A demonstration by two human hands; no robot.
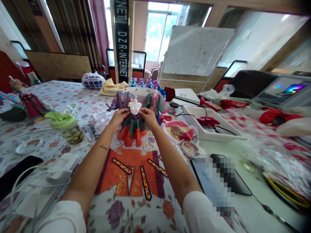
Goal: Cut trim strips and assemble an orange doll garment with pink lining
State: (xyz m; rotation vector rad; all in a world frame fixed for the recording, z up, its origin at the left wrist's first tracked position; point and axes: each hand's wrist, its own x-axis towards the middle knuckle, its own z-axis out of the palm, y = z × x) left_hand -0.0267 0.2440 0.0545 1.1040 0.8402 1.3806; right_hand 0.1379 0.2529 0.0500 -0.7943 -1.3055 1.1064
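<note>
A small white doll bust form [135,108] stands upright in the middle, wearing a green and orange doll skirt [131,136] with a purple waistband. On the waistband's left side, my left hand [119,119] pinches the fabric. The fingers of my right hand [149,117] are closed on its right side at the same height. Just behind are two dressed doll forms, one in a purple robe [120,99] and one in a grey-green robe [155,102] with pink trim. Between my forearms, an orange fabric piece [136,155] lies flat, with patterned trim strips [145,183] on it.
Left are a jar with a green lid [71,129], a white power strip [41,194] with cables, and a dressed doll [32,105]. To the right lie a white tray [218,134], a tape roll [190,149] and phones [233,174]. White ribbon [103,120] sits beside my left hand.
</note>
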